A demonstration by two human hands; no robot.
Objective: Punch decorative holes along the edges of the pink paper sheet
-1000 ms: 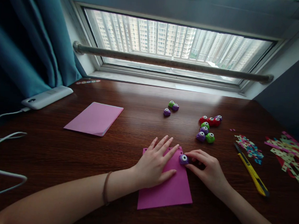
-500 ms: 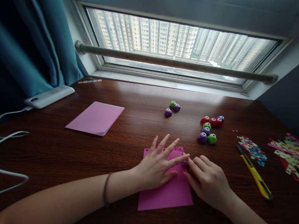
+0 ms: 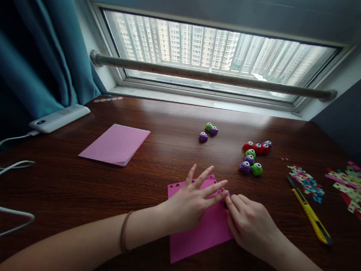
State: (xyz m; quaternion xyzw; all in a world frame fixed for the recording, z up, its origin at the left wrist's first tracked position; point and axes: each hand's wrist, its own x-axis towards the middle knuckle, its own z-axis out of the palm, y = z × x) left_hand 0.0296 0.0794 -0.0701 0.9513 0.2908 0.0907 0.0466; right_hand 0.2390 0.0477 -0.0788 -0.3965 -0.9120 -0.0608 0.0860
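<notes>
A bright pink sheet of paper (image 3: 201, 240) lies on the desk, with a row of small punched holes along its far edge. My left hand (image 3: 188, 206) rests over it with the fingers spread. At the sheet's right edge, my right hand (image 3: 251, 226) is closed around a small purple craft punch (image 3: 225, 193), mostly hidden by the fingers. Tips of my left fingers reach the punch too. Beyond my hands stand more punches: a red, green and purple group (image 3: 249, 159) and a few others (image 3: 203, 136) farther left.
A pale pink paper stack (image 3: 115, 143) lies at left, near a white power bank (image 3: 60, 118) with a cable. At right are a yellow utility knife (image 3: 311, 214), tiny paper cut-outs (image 3: 307, 183) and punched paper strips (image 3: 355, 189). A window (image 3: 219, 54) is behind the desk.
The pink sheet has turned counterclockwise, its right side now pointing up and away more. My right hand with the punch has shifted slightly right and nearer; my left hand's fingers have shifted too.
</notes>
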